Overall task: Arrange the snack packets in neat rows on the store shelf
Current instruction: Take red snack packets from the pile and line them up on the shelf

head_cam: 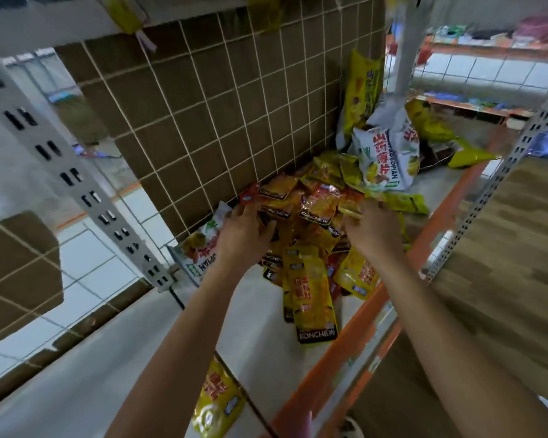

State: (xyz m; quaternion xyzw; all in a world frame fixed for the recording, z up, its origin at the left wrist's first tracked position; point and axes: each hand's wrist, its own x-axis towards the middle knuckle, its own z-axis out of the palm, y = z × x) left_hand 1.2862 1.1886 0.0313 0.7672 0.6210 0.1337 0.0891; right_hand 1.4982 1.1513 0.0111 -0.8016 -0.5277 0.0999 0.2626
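A loose heap of small yellow and red snack packets (pixel 301 216) lies on the white shelf (pixel 260 327) against its wire-grid back. My left hand (pixel 244 232) reaches into the heap's left side, fingers curled over packets there. My right hand (pixel 372 229) sits on the right side, its fingertips on a yellow packet (pixel 350 211). Two long yellow packets (pixel 310 298) trail from the heap toward the shelf's front. A larger white bag (pixel 200 248) lies under my left wrist. I cannot tell whether either hand grips anything.
More white and yellow bags (pixel 386 156) are piled at the shelf's far right, one yellow bag (pixel 361 90) leaning upright on the grid. An orange rail (pixel 345 352) edges the shelf front. Grey slotted posts (pixel 86 191) stand left and right. Another yellow packet (pixel 219 403) lies below.
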